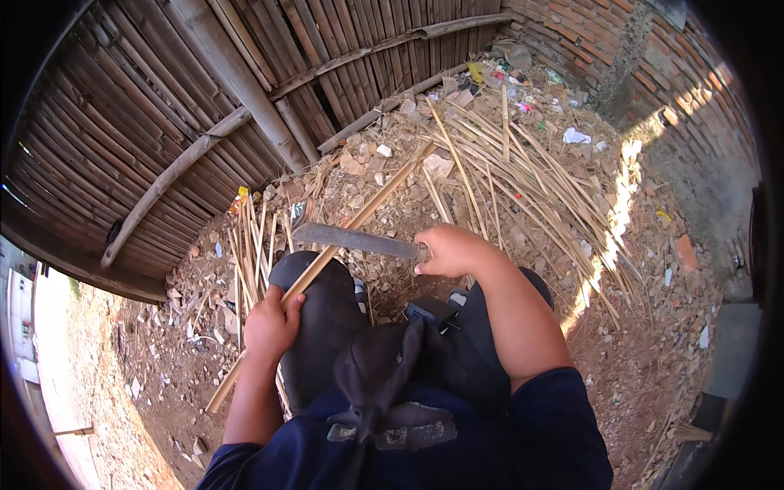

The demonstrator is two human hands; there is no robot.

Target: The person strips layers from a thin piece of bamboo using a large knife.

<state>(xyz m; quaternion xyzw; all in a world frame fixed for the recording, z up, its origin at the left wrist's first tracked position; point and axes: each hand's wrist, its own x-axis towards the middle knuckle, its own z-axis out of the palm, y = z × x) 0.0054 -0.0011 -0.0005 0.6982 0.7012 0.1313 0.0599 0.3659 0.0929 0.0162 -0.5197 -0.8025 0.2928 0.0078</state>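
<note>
My left hand point(271, 328) is closed around a long split bamboo strip point(377, 202), which slants from beside my left forearm up across my left knee toward the rubble. A machete point(359, 239) is gripped by its handle in my right hand point(454, 250). Its dark, worn blade points left and crosses the strip a little beyond my left hand. Whether the edge bites into the bamboo I cannot tell. Past my right hand lies a loose pile of thin bamboo strips point(531, 184). More bamboo strips point(255, 245) stand or lean by my left knee.
A bamboo slat wall point(122, 163) with pole braces rises at the far left, and a brick wall point(563, 41) stands at the back right. Broken rubble and litter point(359, 159) cover the ground. My bent knees point(318, 318) frame the work. A sunlit strip runs along the right.
</note>
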